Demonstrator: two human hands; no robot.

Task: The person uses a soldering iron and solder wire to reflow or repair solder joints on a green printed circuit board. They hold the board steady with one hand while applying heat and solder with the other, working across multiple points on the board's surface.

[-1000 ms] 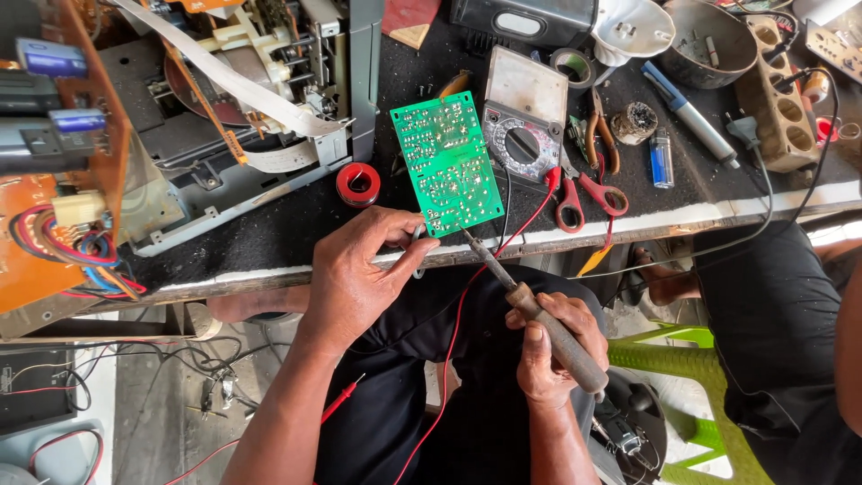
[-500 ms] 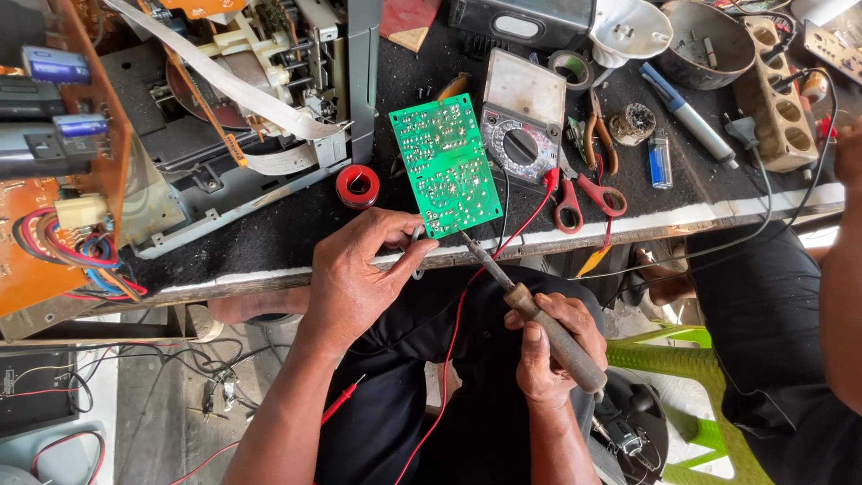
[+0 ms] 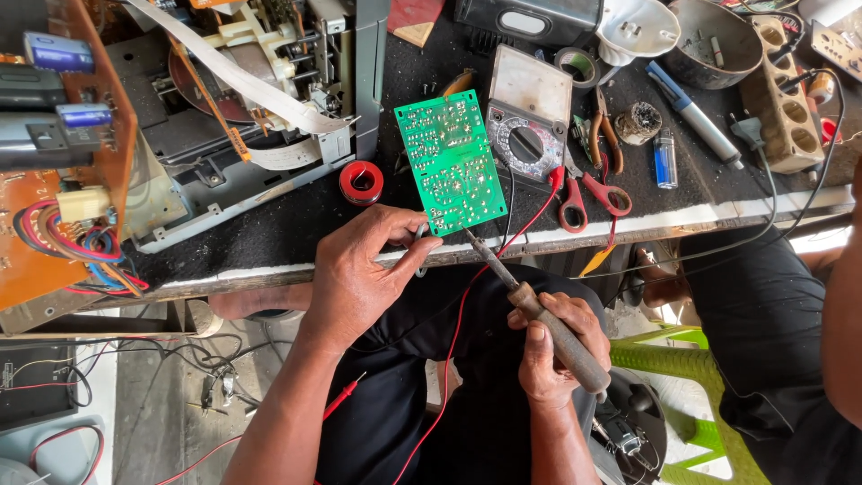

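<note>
At bench edge: my left hand (image 3: 364, 278) pinches green circuit board (image 3: 450, 162) by lower corner, same as before. Right hand (image 3: 552, 346) stays wrapped round soldering iron (image 3: 530, 301), tip on board's bottom edge. Nothing shifted, joint still cooking.

The left hand (image 3: 359, 278) reaches forward with its forearm angled up from below, fingers curled and pinched just beside the green circuit board (image 3: 449, 162); the right hand (image 3: 552, 346) sits below the board, closed in a fist, thumb pointing upward
</note>
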